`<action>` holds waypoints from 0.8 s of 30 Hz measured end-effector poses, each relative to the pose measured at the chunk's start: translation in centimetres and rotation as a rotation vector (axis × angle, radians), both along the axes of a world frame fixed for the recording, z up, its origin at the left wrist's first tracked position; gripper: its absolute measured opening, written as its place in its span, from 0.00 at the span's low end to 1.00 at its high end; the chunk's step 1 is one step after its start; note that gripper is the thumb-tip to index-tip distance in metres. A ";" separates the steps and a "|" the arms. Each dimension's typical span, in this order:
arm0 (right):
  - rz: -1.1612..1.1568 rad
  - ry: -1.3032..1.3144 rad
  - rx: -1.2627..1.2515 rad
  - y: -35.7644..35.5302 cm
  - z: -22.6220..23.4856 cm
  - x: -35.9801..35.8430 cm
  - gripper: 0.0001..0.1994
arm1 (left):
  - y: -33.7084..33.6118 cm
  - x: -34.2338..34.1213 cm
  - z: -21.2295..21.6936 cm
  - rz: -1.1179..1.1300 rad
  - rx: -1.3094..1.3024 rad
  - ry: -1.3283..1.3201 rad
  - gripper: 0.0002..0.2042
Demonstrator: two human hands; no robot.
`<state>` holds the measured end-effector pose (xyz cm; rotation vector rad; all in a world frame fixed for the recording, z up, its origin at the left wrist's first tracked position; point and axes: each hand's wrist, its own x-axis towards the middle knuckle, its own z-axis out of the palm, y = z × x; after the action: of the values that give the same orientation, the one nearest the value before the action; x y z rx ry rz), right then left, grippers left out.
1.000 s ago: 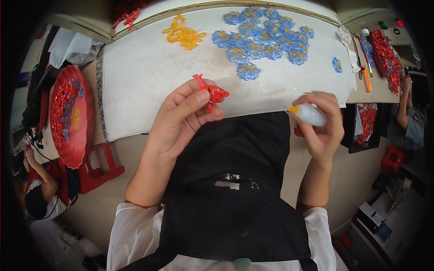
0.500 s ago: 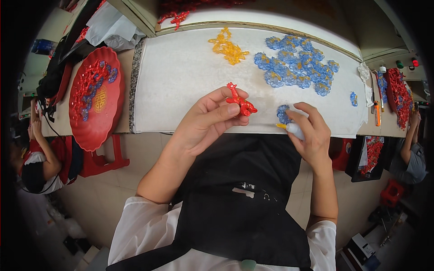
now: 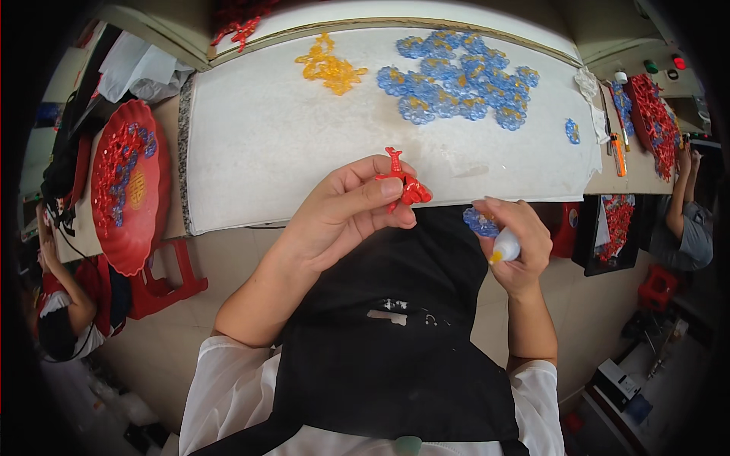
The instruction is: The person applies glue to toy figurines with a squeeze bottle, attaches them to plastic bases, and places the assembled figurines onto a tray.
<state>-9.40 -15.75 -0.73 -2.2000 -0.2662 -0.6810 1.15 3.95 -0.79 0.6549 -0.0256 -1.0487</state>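
Observation:
Between the thumb and fingers of my left hand [image 3: 334,216] is a small shiny red plastic figure [image 3: 411,191], its narrow end pointing up. To its right, the fingertips of my right hand [image 3: 531,242] pinch a translucent blue flower-shaped piece [image 3: 480,222]. That same hand also keeps a small white squeeze bottle [image 3: 508,245] with a yellow tip against its palm, the tip pointing down and left. The two hands are apart, near the front edge of the white-covered table [image 3: 258,144].
Many blue pieces with yellow bits [image 3: 464,80] lie at the back right, yellow pieces [image 3: 331,67] left of them. A red scalloped tray [image 3: 152,220] stands at left. An orange-handled tool [image 3: 618,156] lies at right. Other people work on both sides.
My right hand has lifted the blue piece off the table and past its front edge, and the bottle has turned tip-down. My left hand still holds the red figure. The whole view has shifted.

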 end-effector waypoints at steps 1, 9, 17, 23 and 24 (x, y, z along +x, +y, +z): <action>-0.018 -0.008 0.198 0.1 0.3 -0.4 0.14 | -0.3 -0.2 0.2 -0.016 -0.008 0.006 0.12; 0.142 0.018 0.198 -0.2 3.5 -0.8 0.11 | -2.0 -1.7 1.4 -0.154 0.023 -0.015 0.11; 0.207 -0.026 0.123 -0.2 3.5 -0.8 0.11 | -2.4 -2.4 2.0 -0.196 0.085 -0.076 0.10; 0.196 -0.009 0.085 -0.2 3.5 -0.8 0.11 | -2.4 -2.5 2.0 -0.176 0.100 -0.100 0.10; 0.197 -0.007 0.086 -0.3 3.5 -0.8 0.11 | -2.5 -2.6 1.9 -0.173 0.103 -0.115 0.10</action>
<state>-10.21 -16.02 2.74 -2.0572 -0.4430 -0.5800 -1.41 1.49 1.14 0.8175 -0.1307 -1.1835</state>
